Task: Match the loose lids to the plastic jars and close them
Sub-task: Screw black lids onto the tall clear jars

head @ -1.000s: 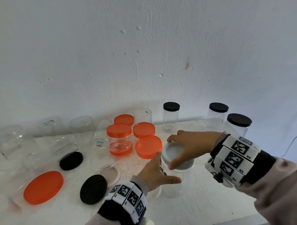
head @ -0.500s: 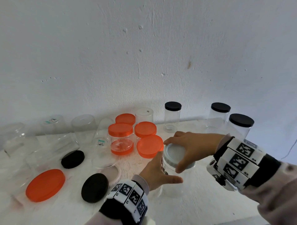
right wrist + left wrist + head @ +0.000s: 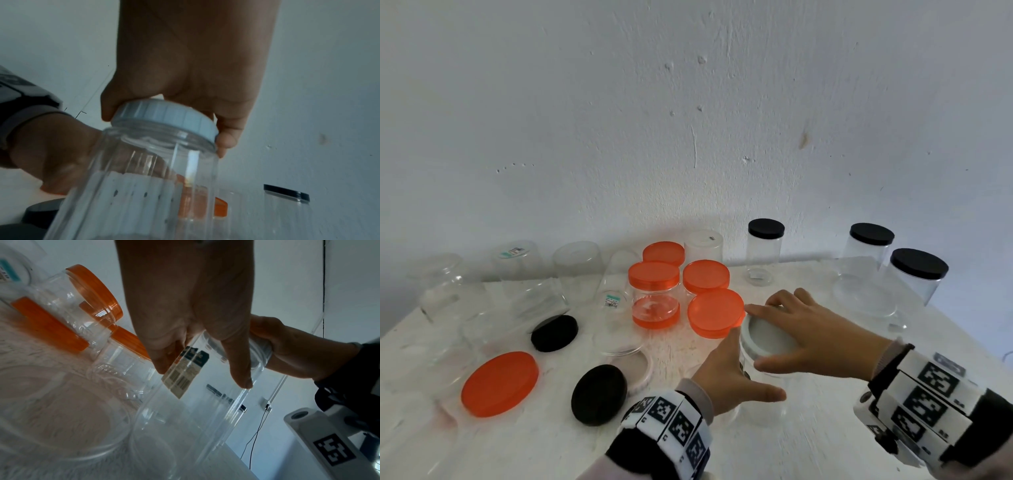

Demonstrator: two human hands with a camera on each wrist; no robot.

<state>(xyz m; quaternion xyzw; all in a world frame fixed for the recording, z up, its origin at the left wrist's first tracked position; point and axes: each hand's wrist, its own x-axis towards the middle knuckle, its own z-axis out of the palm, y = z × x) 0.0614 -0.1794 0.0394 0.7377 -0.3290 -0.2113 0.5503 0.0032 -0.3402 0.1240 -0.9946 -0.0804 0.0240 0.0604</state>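
**jarfan:** So what's on the white surface (image 3: 825, 445)?

**lidguy:** Biggest thing up front is a clear ribbed jar (image 3: 144, 186), upright. Left hand (image 3: 726, 377) has its grip wrapped round the jar's side, right hand (image 3: 815, 329) has fingers curled over the pale blue lid (image 3: 168, 113) sitting on the jar's mouth. Loose orange lid (image 3: 500, 383) and black lid (image 3: 599, 394) lie off to the left.

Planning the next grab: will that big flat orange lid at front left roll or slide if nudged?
The large round orange lid lies flat on the white table, so rolling seems unlikely. It looks like thin, smooth plastic, so it would probably slide easily and feel light.
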